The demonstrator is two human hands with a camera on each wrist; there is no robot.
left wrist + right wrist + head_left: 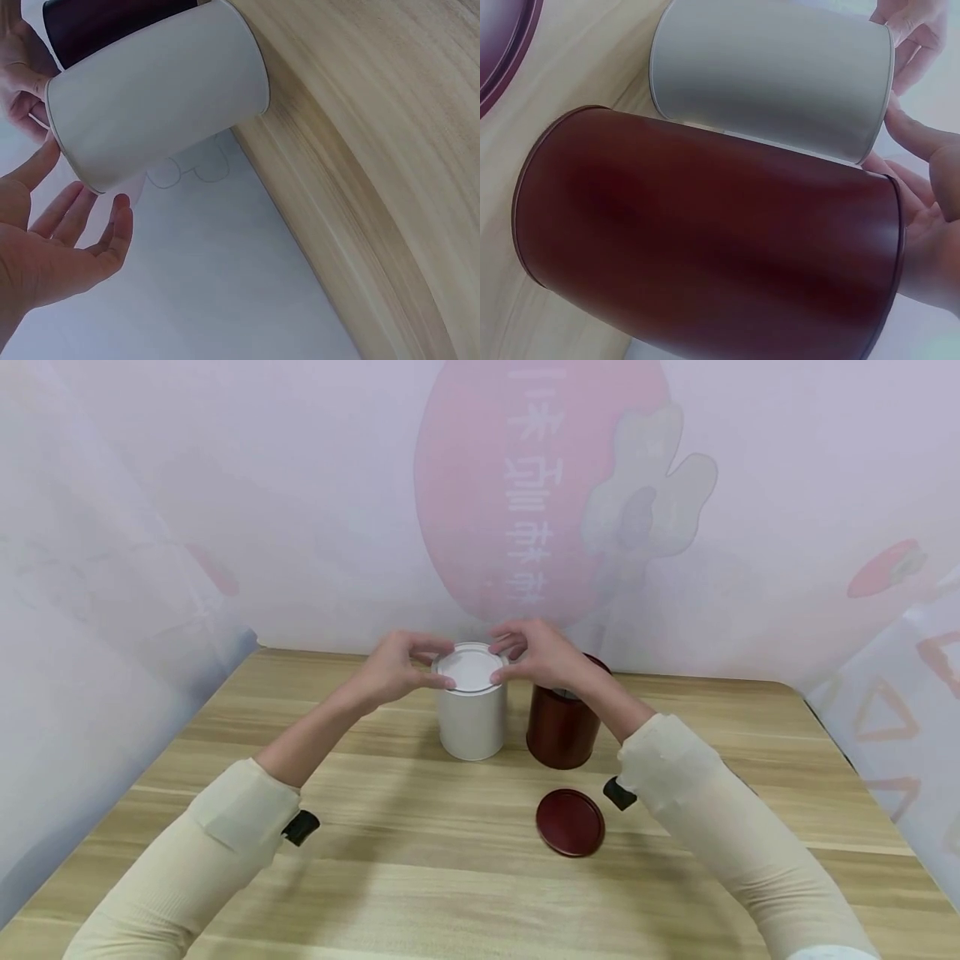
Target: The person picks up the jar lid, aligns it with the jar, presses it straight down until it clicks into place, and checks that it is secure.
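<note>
A white can (pixel 472 722) stands upright mid-table with its white lid (pixel 471 668) on top. My left hand (pixel 401 667) is at the lid's left edge. In the left wrist view that left hand (pixel 56 240) has spread, nearly straight fingers, and only the thumb reaches the white can's (pixel 161 86) top rim. My right hand (pixel 536 653) curls over the lid's right edge, thumb and fingertips pinching the rim; the thumb (pixel 919 139) presses the rim in the right wrist view. A dark red can (pixel 561 731) stands open just right of the white one, partly behind my right wrist.
The red can's lid (pixel 570 822) lies flat on the wooden table (pixel 420 877) in front of it. Pale printed sheeting (pixel 300 527) closes off the back and both sides of the table. The table's front half is otherwise bare wood.
</note>
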